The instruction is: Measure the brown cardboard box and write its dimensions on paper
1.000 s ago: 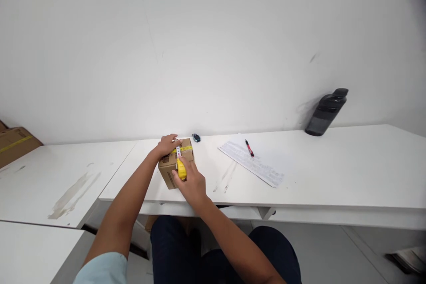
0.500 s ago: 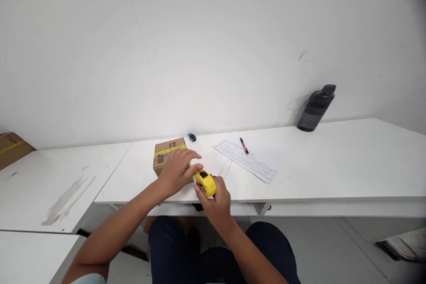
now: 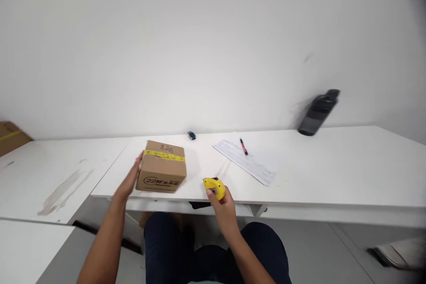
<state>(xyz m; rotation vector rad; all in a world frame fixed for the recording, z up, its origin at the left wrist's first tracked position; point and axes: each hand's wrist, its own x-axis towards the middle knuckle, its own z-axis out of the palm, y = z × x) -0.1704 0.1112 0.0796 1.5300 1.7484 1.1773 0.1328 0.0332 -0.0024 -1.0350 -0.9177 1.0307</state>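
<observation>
A brown cardboard box (image 3: 165, 172) stands on the white table near its front edge. Yellow tape runs across its top, which bears handwriting, and dark print marks the face toward me. My left hand (image 3: 129, 179) lies along the left side of the box, touching it with fingers stretched out and partly hidden by its edge. To the right of the box, my right hand (image 3: 223, 207) is closed around a yellow tape measure (image 3: 214, 187) with a black part on top. No drawn-out blade shows.
Printed paper sheets (image 3: 239, 159) lie on the table (image 3: 333, 168) with a red and black pen (image 3: 244, 147) on them. A small dark object (image 3: 191, 135) is near the wall. A dark bottle (image 3: 317, 113) stands back right; another taped box (image 3: 11, 137) is far left.
My left hand has gone from the near right of the box to its left side. The box is turned and shows a different face. The tape measure has moved right, away from the box.
</observation>
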